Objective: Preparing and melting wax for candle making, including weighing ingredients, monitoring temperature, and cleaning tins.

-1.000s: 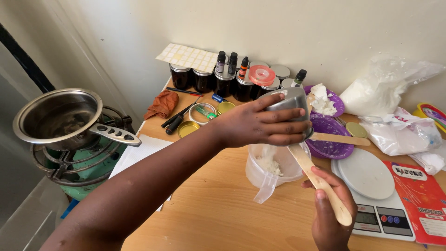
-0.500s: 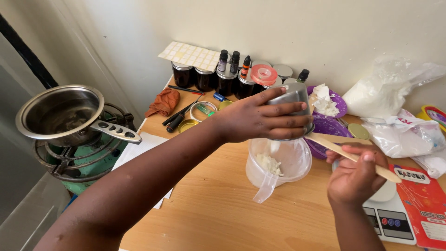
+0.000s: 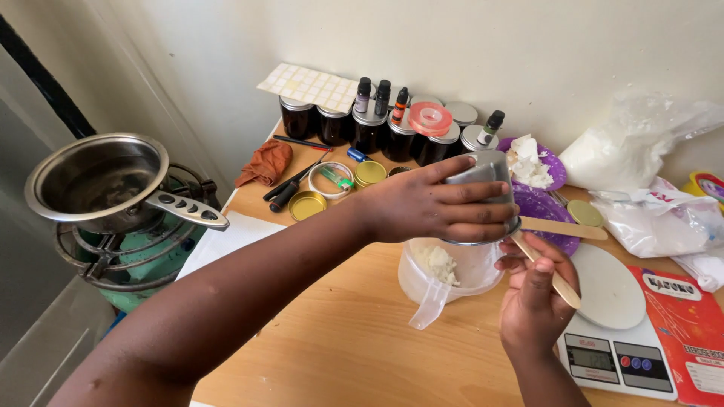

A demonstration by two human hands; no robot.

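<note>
While a metal tin (image 3: 483, 192) is tipped mouth-down over a clear plastic jug (image 3: 452, 275), it is gripped by the left hand (image 3: 422, 203), whose fingers (image 3: 471, 212) are wrapped closed around its side. The jug stands on the wooden worktop (image 3: 354, 339) directly beneath the tin, and a clump of white flaky wax (image 3: 439, 264) is seen lying inside it. A flat wooden stick (image 3: 547, 267) is pinched in the right hand (image 3: 535, 301), the fingers curled shut around its shaft; its upper end is pushed up under the rim of the tin, just above the jug's mouth.

Just to the right of that hand, a white digital scale (image 3: 611, 324) is set on the worktop, with a red booklet (image 3: 690, 316) beside it. Behind the tin, two purple plates (image 3: 543, 207) are placed, one heaped with more white wax, and a second wooden stick (image 3: 566, 227) is laid across the nearer one. Clear plastic bags (image 3: 641, 151) of white material are piled against the wall. A row of dark jars (image 3: 362, 128) and small dropper bottles (image 3: 382, 96) is lined up at the back, with gold lids (image 3: 308, 205) and an orange cloth (image 3: 264, 164) near them. At the far left, a steel saucepan (image 3: 98, 181) is rested on a green gas burner (image 3: 128, 260), well apart from the hands.
</note>
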